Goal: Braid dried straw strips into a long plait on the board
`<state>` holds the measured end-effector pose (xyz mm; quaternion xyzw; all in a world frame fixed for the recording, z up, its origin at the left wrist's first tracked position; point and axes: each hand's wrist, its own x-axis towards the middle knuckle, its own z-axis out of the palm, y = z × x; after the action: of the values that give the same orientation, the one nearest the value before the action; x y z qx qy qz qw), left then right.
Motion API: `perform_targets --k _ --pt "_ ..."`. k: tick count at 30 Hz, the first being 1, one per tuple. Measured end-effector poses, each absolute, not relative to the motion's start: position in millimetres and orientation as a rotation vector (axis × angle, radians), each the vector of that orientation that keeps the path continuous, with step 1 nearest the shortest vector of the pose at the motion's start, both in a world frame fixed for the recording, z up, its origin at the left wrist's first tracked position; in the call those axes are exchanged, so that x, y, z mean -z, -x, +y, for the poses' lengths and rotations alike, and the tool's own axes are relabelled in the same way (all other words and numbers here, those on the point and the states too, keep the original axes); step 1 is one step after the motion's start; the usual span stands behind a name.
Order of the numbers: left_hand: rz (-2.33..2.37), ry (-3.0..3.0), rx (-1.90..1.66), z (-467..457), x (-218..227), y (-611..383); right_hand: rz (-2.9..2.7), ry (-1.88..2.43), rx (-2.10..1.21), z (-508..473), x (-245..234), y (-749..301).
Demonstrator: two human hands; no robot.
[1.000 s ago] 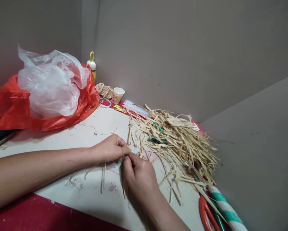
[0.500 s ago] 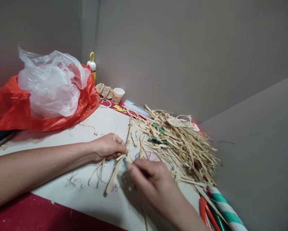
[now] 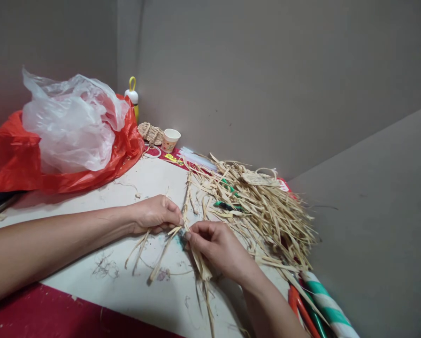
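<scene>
A narrow plaited straw braid (image 3: pixel 187 197) runs away from me across the white board, its far end by the straw pile. My left hand (image 3: pixel 159 213) pinches the near end of this braid between thumb and fingers. Loose straw strands (image 3: pixel 161 257) fan out toward me below that grip. Close beside it, my right hand (image 3: pixel 219 246) is closed in a pinch on a straw strand at the braid's working end. Wider strands (image 3: pixel 200 265) hang down under the right hand. The fingertips of both hands nearly meet; exactly how the strands cross there is hidden.
A large heap of dry straw (image 3: pixel 273 206) lies to the right. Red and white plastic bags (image 3: pixel 76 131) sit at left. Behind stand a paper cup (image 3: pixel 170 141), a woven straw piece (image 3: pixel 150 134) and a yellow-white bottle (image 3: pixel 132 96). Orange-handled scissors (image 3: pixel 298 305) and a green-striped roll (image 3: pixel 328 300) are front right.
My right hand has moved up and left, closer to my left hand, and turned so its pinch shows. Wide strands now hang beneath it. My left hand keeps its grip.
</scene>
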<state>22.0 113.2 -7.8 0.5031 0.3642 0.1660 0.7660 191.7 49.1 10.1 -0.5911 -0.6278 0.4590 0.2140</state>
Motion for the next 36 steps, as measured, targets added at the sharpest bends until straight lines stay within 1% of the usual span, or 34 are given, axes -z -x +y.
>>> perform_targets --k 6,11,14,16,19,24,31,33,36 --pt "0.796 -1.137 -0.350 111.9 9.7 -21.7 -1.783 1.645 -1.331 49.6 -11.5 -196.0" --pt "0.796 -1.147 -0.347 111.1 10.7 -22.4 -1.906 1.679 -1.312 48.9 -21.5 -205.8" --pt "0.810 -1.158 -0.339 111.6 10.8 -22.6 -1.927 1.699 -1.232 51.1 -28.3 -214.8" --pt "0.814 -1.169 -0.332 111.8 10.7 -22.7 -1.870 1.695 -1.114 53.9 -29.0 -217.5" --pt "0.803 -1.184 -0.328 112.0 11.2 -22.8 -1.761 1.675 -1.024 57.1 -21.7 -212.7" --pt "0.792 -1.192 -0.335 111.5 12.7 -22.5 -1.765 1.596 -1.103 57.0 -5.0 -195.8" --pt "0.809 -1.183 -0.326 111.0 11.5 -23.1 -1.700 1.604 -1.199 58.1 2.9 -196.0" --pt "0.804 -1.186 -0.326 111.8 11.9 -23.6 -1.715 1.596 -1.164 59.2 6.0 -196.4" --pt "0.796 -1.174 -0.330 113.0 12.6 -24.3 -1.818 1.585 -1.007 60.2 10.3 -196.6"
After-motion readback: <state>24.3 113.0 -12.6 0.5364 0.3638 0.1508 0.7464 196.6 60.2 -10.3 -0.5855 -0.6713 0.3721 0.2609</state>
